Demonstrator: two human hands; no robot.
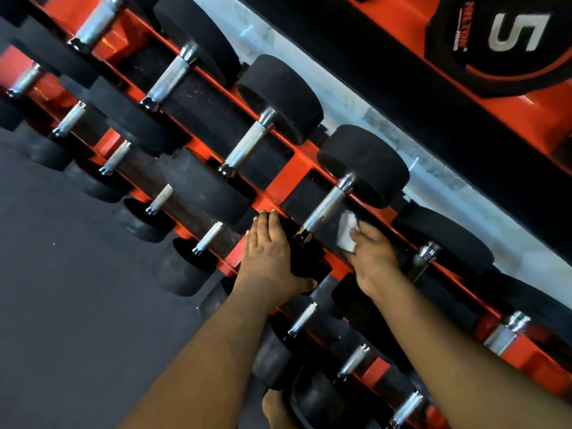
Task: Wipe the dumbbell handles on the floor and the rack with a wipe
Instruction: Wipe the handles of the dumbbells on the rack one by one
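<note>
Head view: you look down at a red rack (280,168) full of black dumbbells.
Left hand (268,249): your fingers lie flat and straight on the black end of one dumbbell (305,252). They curl round nothing. They just press on it to hold it steady.
Right hand (373,253): your fingertips pinch a small white wipe (347,230). The other fingers bend loosely behind it.
Wipe: it sticks out past your right fingertips, just beside the shiny handle (325,208). I cannot tell if it touches the metal.
Handle: it runs up and away between your two hands, from the end under your left fingers to the big black end (365,165) beyond your right fingers.
Job now: you look to be wiping this one handle, or are just about to.
Done so far: I cannot tell. No handle looks wet or any cleaner than the others.
Still to do: likely a lot. Many handles (168,78) sit further up the rack past your left fingers, and more sit on the lower row (210,236) nearer to you.
Floor: I see no dumbbells lying on the grey floor (77,258) here, so that part may still wait.
</note>
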